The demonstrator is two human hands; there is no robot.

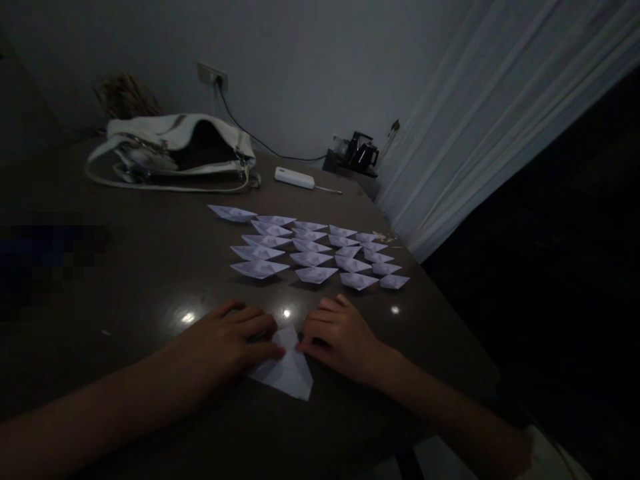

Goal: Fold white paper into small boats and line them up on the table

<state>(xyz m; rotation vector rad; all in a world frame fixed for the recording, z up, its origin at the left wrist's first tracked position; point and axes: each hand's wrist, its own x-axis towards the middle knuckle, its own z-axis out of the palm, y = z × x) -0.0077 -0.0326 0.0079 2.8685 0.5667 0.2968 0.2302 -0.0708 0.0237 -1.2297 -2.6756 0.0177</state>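
A partly folded sheet of white paper [290,375] lies flat on the dark table near its front edge, narrow at the far end and wide towards me. My left hand [240,335] is closed on its left side, thumb on the paper and fingers curled beside it. From the right, my right hand [343,339] has its thumb and curled fingers closed at the upper right edge of the sheet. Just beyond my hands, several folded paper boats [313,259] stand in rows. The dim light hides the finer creases.
A white handbag [175,150] lies at the back left, its top gaping. Near it rests a white power bank [295,177] with a short cable. A black kettle [364,155] stands in the back corner. White curtains [450,133] hang along the right side of the table [165,267].
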